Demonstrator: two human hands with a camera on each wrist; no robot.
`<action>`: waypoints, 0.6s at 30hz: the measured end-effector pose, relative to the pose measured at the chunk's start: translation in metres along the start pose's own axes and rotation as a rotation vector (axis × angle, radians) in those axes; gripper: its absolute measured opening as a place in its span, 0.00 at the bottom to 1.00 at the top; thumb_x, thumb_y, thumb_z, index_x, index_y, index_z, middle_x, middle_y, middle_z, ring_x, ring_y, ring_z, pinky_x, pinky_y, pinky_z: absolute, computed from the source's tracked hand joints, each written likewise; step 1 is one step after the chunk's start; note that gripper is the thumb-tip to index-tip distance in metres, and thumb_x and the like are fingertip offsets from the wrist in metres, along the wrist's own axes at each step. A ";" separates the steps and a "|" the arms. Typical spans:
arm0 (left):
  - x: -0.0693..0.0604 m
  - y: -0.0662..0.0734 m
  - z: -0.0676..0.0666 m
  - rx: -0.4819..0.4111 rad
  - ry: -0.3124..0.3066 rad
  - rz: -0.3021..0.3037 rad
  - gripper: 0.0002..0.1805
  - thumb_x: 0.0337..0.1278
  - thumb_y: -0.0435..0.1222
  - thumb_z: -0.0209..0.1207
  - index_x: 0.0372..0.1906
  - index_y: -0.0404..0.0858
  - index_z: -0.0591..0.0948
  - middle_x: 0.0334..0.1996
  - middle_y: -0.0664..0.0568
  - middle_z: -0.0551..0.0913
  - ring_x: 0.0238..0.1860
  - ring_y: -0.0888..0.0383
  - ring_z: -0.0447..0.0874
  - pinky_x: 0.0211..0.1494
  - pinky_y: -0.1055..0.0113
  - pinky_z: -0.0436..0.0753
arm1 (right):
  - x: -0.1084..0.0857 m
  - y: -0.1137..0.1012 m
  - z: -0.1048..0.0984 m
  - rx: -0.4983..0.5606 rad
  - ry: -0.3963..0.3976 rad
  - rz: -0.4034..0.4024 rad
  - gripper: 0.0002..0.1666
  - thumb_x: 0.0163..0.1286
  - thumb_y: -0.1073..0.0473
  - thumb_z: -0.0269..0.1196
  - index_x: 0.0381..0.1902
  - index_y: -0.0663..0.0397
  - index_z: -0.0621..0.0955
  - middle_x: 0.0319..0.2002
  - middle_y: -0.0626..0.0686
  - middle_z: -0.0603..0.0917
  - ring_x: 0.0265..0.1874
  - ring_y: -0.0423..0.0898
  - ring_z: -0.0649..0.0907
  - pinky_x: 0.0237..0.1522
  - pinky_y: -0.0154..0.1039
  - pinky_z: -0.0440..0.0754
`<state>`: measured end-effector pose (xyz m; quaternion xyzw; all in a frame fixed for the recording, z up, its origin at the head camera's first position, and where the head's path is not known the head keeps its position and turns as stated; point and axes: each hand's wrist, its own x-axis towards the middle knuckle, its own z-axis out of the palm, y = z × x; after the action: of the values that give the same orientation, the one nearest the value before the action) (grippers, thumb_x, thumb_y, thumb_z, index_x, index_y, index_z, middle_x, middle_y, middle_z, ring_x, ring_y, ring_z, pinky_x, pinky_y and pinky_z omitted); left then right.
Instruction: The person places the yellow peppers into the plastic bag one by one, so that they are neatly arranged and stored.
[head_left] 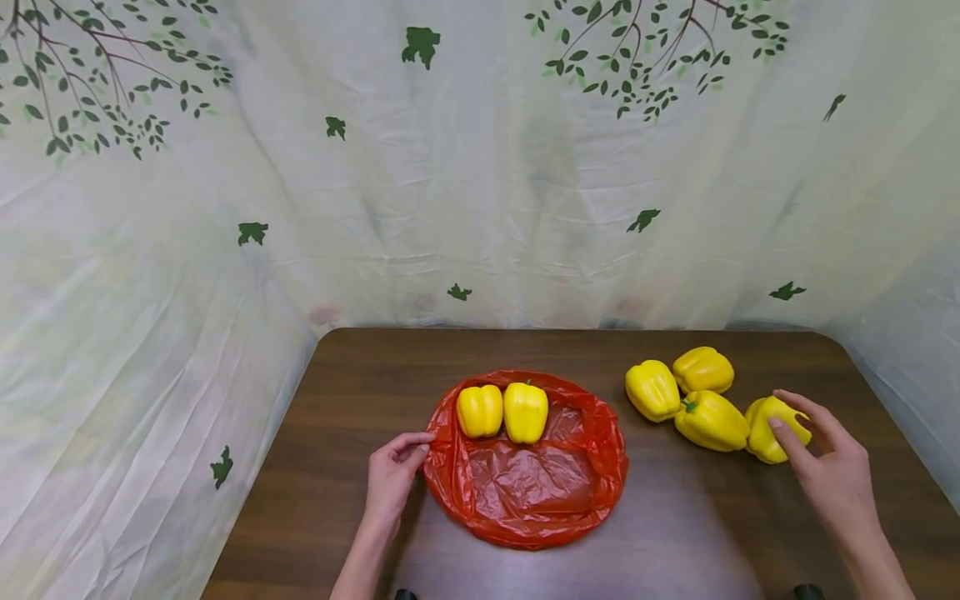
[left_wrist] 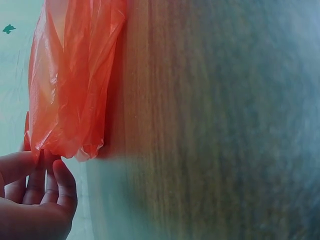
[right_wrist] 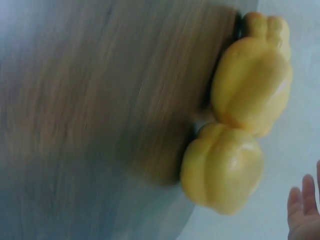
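Note:
My left hand (head_left: pixel 393 477) pinches the left edge of a red plastic bag (head_left: pixel 532 533), its rim rolled into a ring on the table. In the left wrist view, thumb and fingers hold a fold of the thin bag (left_wrist: pixel 80 85). Two yellow bell peppers (head_left: pixel 480 411) stand side by side in the far left part of the bag. Over on the right, my right hand (head_left: pixel 834 467) is spread beside the rightmost yellow bell pepper (head_left: pixel 765 432). The right wrist view shows a gap between the fingers and the nearest bell pepper (right_wrist: pixel 222 170).
Several more yellow bell peppers (head_left: pixel 711 421) lie clustered at the right of the brown wooden table (head_left: pixel 352 375). A pale curtain (head_left: pixel 480 183) with leaf prints hangs behind the table and along its sides. Two small dark objects (head_left: pixel 405 594) show at the bottom edge.

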<state>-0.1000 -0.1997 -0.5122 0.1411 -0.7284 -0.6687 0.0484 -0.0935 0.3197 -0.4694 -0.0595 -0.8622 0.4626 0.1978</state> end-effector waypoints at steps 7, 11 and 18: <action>-0.002 0.001 0.000 0.004 -0.005 0.013 0.08 0.61 0.24 0.60 0.43 0.30 0.86 0.39 0.41 0.84 0.29 0.58 0.76 0.31 0.70 0.77 | 0.014 0.017 -0.013 -0.032 -0.005 0.099 0.27 0.72 0.53 0.61 0.68 0.45 0.75 0.66 0.39 0.73 0.56 0.35 0.72 0.43 0.19 0.68; -0.002 0.000 0.000 0.012 0.002 0.025 0.07 0.60 0.24 0.61 0.42 0.30 0.86 0.37 0.42 0.84 0.28 0.59 0.76 0.29 0.70 0.76 | 0.022 0.031 -0.017 -0.120 -0.069 0.118 0.29 0.73 0.48 0.59 0.70 0.44 0.72 0.69 0.51 0.71 0.46 0.29 0.72 0.32 0.22 0.71; -0.002 -0.002 0.000 0.035 0.011 0.035 0.07 0.59 0.25 0.62 0.40 0.31 0.87 0.34 0.45 0.85 0.26 0.59 0.74 0.25 0.71 0.72 | 0.031 0.051 -0.017 -0.155 -0.297 0.157 0.39 0.77 0.44 0.50 0.75 0.61 0.58 0.67 0.75 0.63 0.62 0.65 0.68 0.41 0.26 0.70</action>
<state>-0.0979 -0.1997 -0.5137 0.1327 -0.7421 -0.6541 0.0616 -0.1188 0.3705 -0.4940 -0.0728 -0.9076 0.4126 0.0262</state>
